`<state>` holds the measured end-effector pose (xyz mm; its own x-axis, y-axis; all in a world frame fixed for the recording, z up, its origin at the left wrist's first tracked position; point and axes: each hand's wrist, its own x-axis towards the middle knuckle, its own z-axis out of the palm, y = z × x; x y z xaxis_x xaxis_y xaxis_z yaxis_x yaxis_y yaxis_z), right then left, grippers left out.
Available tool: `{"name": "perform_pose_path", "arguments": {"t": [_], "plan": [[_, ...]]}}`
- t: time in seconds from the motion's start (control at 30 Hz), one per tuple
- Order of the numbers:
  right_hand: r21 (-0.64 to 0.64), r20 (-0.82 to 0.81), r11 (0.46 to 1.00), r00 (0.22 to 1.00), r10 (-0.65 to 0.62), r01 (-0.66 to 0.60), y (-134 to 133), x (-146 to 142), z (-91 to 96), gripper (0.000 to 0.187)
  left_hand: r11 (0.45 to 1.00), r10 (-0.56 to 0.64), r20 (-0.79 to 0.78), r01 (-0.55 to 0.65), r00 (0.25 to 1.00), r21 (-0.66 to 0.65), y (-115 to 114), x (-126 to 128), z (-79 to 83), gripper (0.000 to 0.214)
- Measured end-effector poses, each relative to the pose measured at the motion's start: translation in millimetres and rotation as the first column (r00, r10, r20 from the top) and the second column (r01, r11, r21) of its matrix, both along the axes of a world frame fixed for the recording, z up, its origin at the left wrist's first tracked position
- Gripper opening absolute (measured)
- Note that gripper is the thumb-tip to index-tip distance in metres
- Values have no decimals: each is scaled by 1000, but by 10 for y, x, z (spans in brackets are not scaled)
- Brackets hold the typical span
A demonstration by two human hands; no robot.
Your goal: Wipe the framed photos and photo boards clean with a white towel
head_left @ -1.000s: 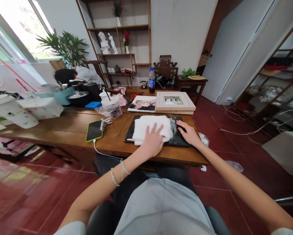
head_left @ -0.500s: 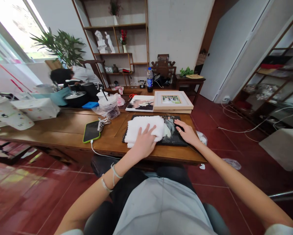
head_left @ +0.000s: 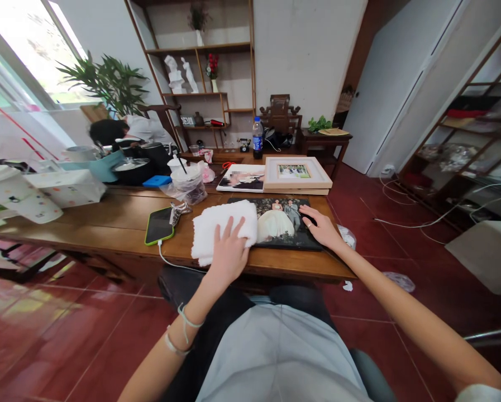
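Note:
A folded white towel (head_left: 206,226) lies over the left end of a dark photo panel (head_left: 306,237) and onto the wood beside it. My left hand (head_left: 230,245) presses down on the towel with its fingers spread. The panel shows a couple, one in a pale gown, one in a grey suit; the towel covers its left part. On the panel's right side rests my right hand (head_left: 320,226), fingers stretched out, with a ring on one finger and nothing held.
Behind the panel on the wooden table (head_left: 120,209) lie a pale picture frame (head_left: 321,170) and a photo print (head_left: 239,177). Further back stands a bottle (head_left: 257,138). A charging phone (head_left: 160,225) and a bagged cup (head_left: 189,181) are at left. A person (head_left: 143,128) leans over behind pots.
My left hand and the towel have slid left and slightly toward me, uncovering more of the photo. My right hand stays in place on the panel.

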<state>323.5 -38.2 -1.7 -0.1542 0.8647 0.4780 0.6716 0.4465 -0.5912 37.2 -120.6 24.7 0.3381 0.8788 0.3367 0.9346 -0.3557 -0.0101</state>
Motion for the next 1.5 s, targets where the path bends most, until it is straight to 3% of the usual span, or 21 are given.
{"name": "perform_pose_path", "arguments": {"t": [0.27, 0.4, 0.5, 0.63, 0.83, 0.97, 1.13, 1.23, 1.4, 1.5], "plan": [[-8, 1, 1000, 1000, 26, -26, -1, 16, 19, 38, 963, -270, 25, 271, 962, -9, -212, 806, 54, 25], [-28, 8, 999, 999, 45, -45, -13, 19, 25, 41, 954, -299, 49, 299, 953, 3, -163, 965, 41, 26], [-16, 12, 999, 999, 38, -38, -12, 10, 13, 41, 950, -312, 77, 314, 947, -10, -120, 857, 26, 25], [10, 1, 1000, 1000, 17, -17, 1, 1, -6, 35, 958, -280, 94, 284, 955, -31, -94, 503, 21, 24], [16, 0, 1000, 1000, 7, -7, -2, 2, -2, 33, 992, -117, 56, 119, 992, -47, 29, -149, 25, 26], [14, 18, 1000, 1000, -7, 6, -9, 0, 3, 34, 1000, -8, 33, 9, 999, -29, 126, -286, 1, 28], [25, 12, 1000, 1000, 4, -4, -3, 3, 0, 34, 998, 58, 18, -59, 998, 27, 83, -25, -14, 28], [20, 10, 1000, 1000, 8, -8, 4, 4, -5, 34, 999, 32, 34, -32, 999, 15, 40, 240, 15, 30], [16, 33, 1000, 999, 7, -8, 12, 23, -6, 36, 986, -168, 39, 168, 985, -18, -27, 755, 46, 29], [-1, 46, 1000, 998, 30, -30, 20, 42, -5, 38, 958, -286, 42, 287, 957, -10, -58, 932, 32, 27]]}}
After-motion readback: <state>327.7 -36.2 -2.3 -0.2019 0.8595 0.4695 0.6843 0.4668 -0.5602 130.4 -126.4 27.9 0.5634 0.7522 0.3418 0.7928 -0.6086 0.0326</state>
